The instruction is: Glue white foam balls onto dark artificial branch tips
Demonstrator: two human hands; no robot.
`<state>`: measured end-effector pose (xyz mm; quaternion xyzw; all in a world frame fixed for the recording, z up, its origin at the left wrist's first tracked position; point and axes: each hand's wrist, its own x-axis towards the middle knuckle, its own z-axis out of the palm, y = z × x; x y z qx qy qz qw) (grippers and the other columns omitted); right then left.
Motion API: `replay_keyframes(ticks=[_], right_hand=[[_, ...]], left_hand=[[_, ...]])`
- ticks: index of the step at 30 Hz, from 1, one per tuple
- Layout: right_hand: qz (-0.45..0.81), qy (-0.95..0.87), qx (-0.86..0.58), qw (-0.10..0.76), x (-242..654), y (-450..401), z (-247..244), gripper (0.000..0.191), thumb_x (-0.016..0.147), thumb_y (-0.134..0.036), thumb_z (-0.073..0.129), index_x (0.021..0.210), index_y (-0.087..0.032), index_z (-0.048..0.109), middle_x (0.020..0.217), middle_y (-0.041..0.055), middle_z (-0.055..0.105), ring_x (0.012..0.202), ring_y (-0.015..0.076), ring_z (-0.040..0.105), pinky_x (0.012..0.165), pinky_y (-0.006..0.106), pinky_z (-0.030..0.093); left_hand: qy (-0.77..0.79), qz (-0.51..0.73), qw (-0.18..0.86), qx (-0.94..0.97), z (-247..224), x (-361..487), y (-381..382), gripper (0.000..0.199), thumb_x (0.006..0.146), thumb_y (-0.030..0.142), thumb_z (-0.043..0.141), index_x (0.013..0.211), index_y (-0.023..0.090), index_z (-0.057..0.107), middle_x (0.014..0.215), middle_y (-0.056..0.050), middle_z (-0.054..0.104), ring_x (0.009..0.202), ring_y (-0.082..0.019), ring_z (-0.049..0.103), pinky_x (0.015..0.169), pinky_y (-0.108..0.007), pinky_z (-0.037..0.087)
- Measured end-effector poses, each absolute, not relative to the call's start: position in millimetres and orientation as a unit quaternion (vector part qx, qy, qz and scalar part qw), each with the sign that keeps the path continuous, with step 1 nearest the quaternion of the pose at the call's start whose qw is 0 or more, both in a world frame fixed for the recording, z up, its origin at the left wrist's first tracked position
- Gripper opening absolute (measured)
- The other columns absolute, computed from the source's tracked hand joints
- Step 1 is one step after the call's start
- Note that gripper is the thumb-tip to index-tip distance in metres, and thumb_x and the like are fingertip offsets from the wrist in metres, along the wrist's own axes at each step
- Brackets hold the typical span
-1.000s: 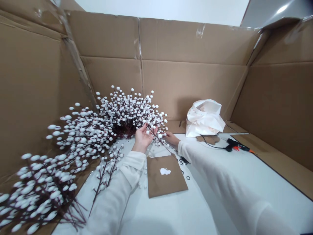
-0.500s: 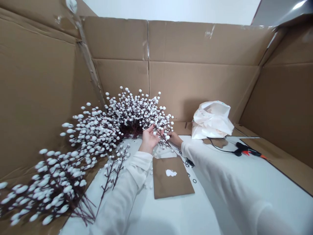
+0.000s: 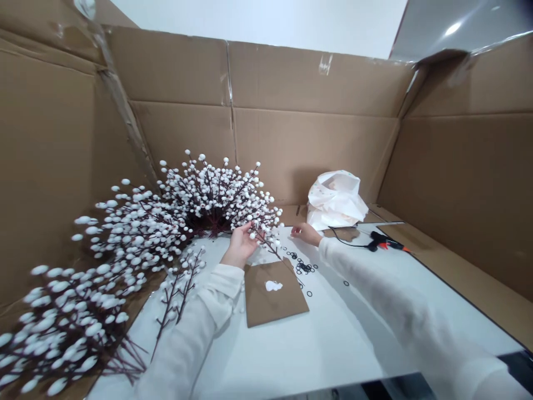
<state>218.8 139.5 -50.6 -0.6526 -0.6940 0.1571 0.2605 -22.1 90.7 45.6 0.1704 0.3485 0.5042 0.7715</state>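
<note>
**Cardboard wall** (image 3: pixel 62 166): brown corrugated sheet, taped at the seams, rising along the left and back of the white tabletop (image 3: pixel 333 344).

**Berry sprays** (image 3: pixel 125 239): dark red stems thick with white beads, heaped in a fan at the left, their lower stems cut off by the frame's bottom edge.

**Loose sprig** (image 3: pixel 177 294): a short beaded piece lying just beside the left sleeve (image 3: pixel 195 333).

**Left hand** (image 3: pixel 240 245): raised palm-up at the fan's edge, left fingers (image 3: pixel 251 229) curled at a beaded spray (image 3: pixel 266 241). Beads hide the contact, so I cannot tell whether they grip it.

**Beaded spray:** its stem slants down toward the paper's top corner, its tip apart from the main heap.

**Kraft paper square** (image 3: pixel 266 300): flat on the tabletop, a white blob (image 3: pixel 273 286) on it.

**Black rubber rings** (image 3: pixel 303 268): scattered just right of the paper.

**Right hand** (image 3: pixel 307 234): open, right fingers (image 3: pixel 295 231) extended low, near the spray's stem, not visibly touching it.

**Far right:** a white plastic bag (image 3: pixel 335 200) and a black-and-orange glue gun (image 3: pixel 385 241) with its cord.

**Handling:** pinching low on the thin stem should limit bead shedding.
</note>
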Motion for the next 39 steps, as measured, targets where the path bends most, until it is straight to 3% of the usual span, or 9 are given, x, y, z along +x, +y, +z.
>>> replay_keyframes(ticks=[5, 8, 11, 15, 19, 22, 27, 32, 39], right_hand=[[0.154, -0.664, -0.689, 0.247, 250.8, 81.5, -38.0, 0.008, 0.067, -0.02, 0.07, 0.07, -0.013, 0.067, 0.075, 0.0077, 0.061, 0.07, 0.0158, 0.05, 0.067, 0.026, 0.032], [0.169, -0.622, -0.713, 0.276, 265.3, 50.9, -42.0, 0.006, 0.066, -0.015, 0.068, 0.07, -0.012, 0.064, 0.071, 0.007, 0.058, 0.069, 0.0149, 0.048, 0.068, 0.027, 0.032], [0.204, -0.567, -0.726, 0.332, 268.3, 35.7, -43.9, 0.008, 0.069, -0.015, 0.064, 0.076, -0.01, 0.063, 0.069, 0.006, 0.056, 0.063, 0.0134, 0.048, 0.066, 0.027, 0.035], [0.284, -0.522, -0.677, 0.434, 249.4, 33.6, -30.6, 0.028, 0.084, -0.031, 0.048, 0.087, -0.007, 0.06, 0.072, 0.0089, 0.059, 0.059, 0.0125, 0.052, 0.063, 0.028, 0.042], [0.431, -0.498, -0.505, 0.558, 209.0, 28.5, -8.0, 0.048, 0.079, -0.057, 0.052, 0.093, -0.012, 0.057, 0.088, 0.0087, 0.062, 0.063, 0.0088, 0.053, 0.062, 0.023, 0.044], [0.531, -0.458, -0.392, 0.596, 181.0, 20.9, 2.9, 0.049, 0.07, -0.06, 0.064, 0.085, -0.015, 0.053, 0.07, 0.0016, 0.057, 0.052, 0.0062, 0.046, 0.05, 0.02, 0.036], [0.545, -0.427, -0.404, 0.598, 166.2, 14.8, -6.2, 0.05, 0.07, -0.063, 0.062, 0.079, -0.015, 0.05, 0.053, -0.0054, 0.04, 0.044, 0.0039, 0.033, 0.042, 0.017, 0.023], [0.59, -0.323, -0.409, 0.616, 171.7, 16.6, -18.8, 0.049, 0.063, -0.052, 0.074, 0.082, -0.013, 0.053, 0.065, -0.0014, 0.052, 0.055, 0.0045, 0.047, 0.051, 0.017, 0.038], [0.606, -0.354, -0.387, 0.598, 162.9, 10.2, -14.7, 0.036, 0.07, -0.035, 0.073, 0.094, -0.013, 0.059, 0.091, 0.0088, 0.066, 0.079, 0.0114, 0.063, 0.079, 0.024, 0.05]], left_hand=[[0.354, 0.391, 0.82, 0.223, 63.9, -27.0, 23.8, 0.007, 0.079, 0.015, 0.051, 0.072, 0.016, 0.051, 0.063, -0.001, 0.056, 0.055, -0.011, 0.056, 0.055, -0.023, 0.052], [0.33, 0.362, 0.824, 0.287, 73.1, -27.7, -6.3, 0.009, 0.079, 0.019, 0.053, 0.084, 0.014, 0.059, 0.084, -0.007, 0.065, 0.069, -0.014, 0.064, 0.056, -0.021, 0.055], [0.34, 0.342, 0.782, 0.394, 69.6, -25.3, -13.7, 0.012, 0.078, 0.025, 0.057, 0.085, 0.016, 0.06, 0.086, -0.006, 0.066, 0.057, -0.012, 0.061, 0.043, -0.018, 0.047], [0.364, 0.341, 0.707, 0.5, 53.6, -18.4, -5.9, 0.015, 0.079, 0.031, 0.056, 0.086, 0.017, 0.057, 0.101, -0.008, 0.067, 0.057, -0.01, 0.061, 0.045, -0.017, 0.047], [0.369, 0.321, 0.701, 0.518, 39.7, -8.9, -1.9, 0.027, 0.08, 0.044, 0.052, 0.09, 0.019, 0.055, 0.075, -0.007, 0.068, 0.057, -0.013, 0.062, 0.046, -0.017, 0.046], [0.365, 0.333, 0.704, 0.51, 30.6, -2.8, -4.2, 0.023, 0.079, 0.042, 0.053, 0.085, 0.021, 0.051, 0.078, -0.006, 0.068, 0.054, -0.014, 0.062, 0.046, -0.02, 0.048], [0.375, 0.344, 0.716, 0.478, 16.9, 1.9, -7.7, 0.022, 0.075, 0.035, 0.057, 0.091, 0.023, 0.048, 0.094, -0.007, 0.069, 0.049, -0.014, 0.061, 0.041, -0.021, 0.045], [0.372, 0.354, 0.736, 0.441, 15.7, 0.7, -6.8, 0.041, 0.076, 0.032, 0.055, 0.116, 0.025, 0.046, 0.097, -0.008, 0.069, 0.054, -0.017, 0.064, 0.04, -0.022, 0.046], [0.413, 0.36, 0.695, 0.466, 16.3, -0.5, -8.5, 0.026, 0.077, 0.045, 0.057, 0.084, 0.02, 0.056, 0.07, -0.004, 0.066, 0.042, -0.013, 0.057, 0.033, -0.016, 0.035]])
